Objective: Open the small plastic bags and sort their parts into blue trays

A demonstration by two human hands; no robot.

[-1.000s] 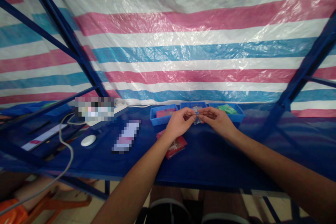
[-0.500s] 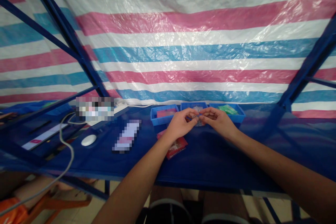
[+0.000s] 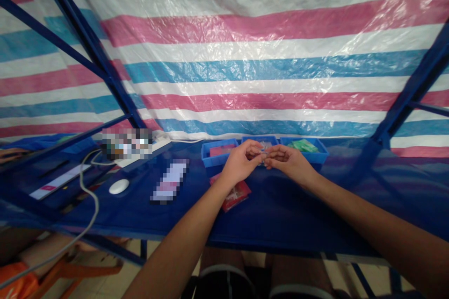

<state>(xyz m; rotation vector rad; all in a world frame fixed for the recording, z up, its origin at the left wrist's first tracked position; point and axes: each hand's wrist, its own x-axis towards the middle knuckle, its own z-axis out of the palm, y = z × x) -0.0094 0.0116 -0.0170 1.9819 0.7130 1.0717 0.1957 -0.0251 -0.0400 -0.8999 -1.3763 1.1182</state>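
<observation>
Left hand (image 3: 242,160) and right hand (image 3: 290,163), both nearly closed, pinching a small shiny item (image 3: 263,162), red packets (image 3: 238,195) near left hand, blue trays (image 3: 214,162) beyond.

Right of the red packets (image 3: 238,195), open table (image 3: 280,215) leaves a way through; behind them, three blue bins (image 3: 213,162) bar the way.

Glare scatters across the creased striped tarpaulin (image 3: 245,67), while the blue surface (image 3: 277,215) below is dim. Wide-angle distortion stretches the outer edges. Detail at the fingers (image 3: 253,152) is soft; pixelation masks one flat device (image 3: 170,180).
</observation>
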